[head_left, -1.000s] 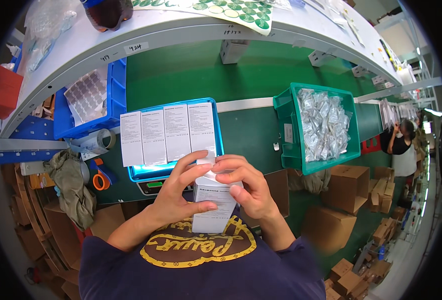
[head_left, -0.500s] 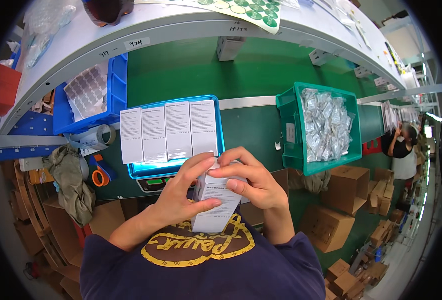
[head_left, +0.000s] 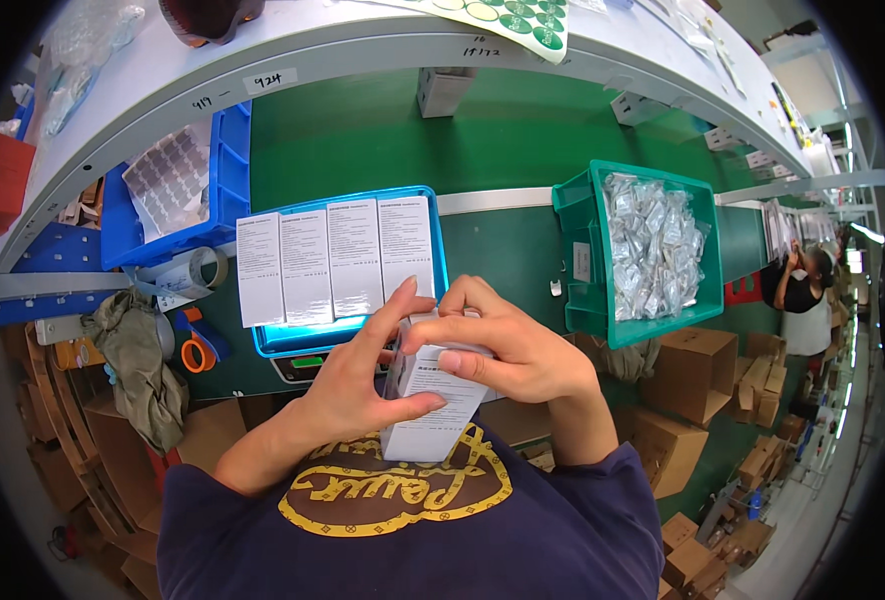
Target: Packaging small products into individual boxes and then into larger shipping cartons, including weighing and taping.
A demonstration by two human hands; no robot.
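Observation:
A white printed carton (head_left: pixel 433 415) stands slightly tilted against the front of my shirt. My left hand (head_left: pixel 348 385) grips it from the left, thumb along the printed face and fingers reaching over the top. From the right, my right hand (head_left: pixel 523 355) curls its fingers around the top end, with the thumb on the upper edge. My fingers hide most of the top of the carton. Just beyond the hands, several similar white cartons (head_left: pixel 308 265) lie in a row in a shiny blue tray (head_left: pixel 441 240). That tray rests on a scale (head_left: pixel 305 366) with a green display.
To the right, a green bin (head_left: pixel 588 305) holds many small clear packets (head_left: pixel 653 240). At left are a blue bin (head_left: pixel 233 185), a tape roll (head_left: pixel 208 270) and orange-handled scissors (head_left: pixel 199 352). A shelf edge (head_left: pixel 383 55) crosses overhead. Cardboard boxes (head_left: pixel 693 375) stand lower right; a person (head_left: pixel 808 290) is farther off.
My left fingers have lifted and straightened somewhat above the carton's top. The right hand has turned, its wrist moving outward to the right. The carton stays in nearly the same place.

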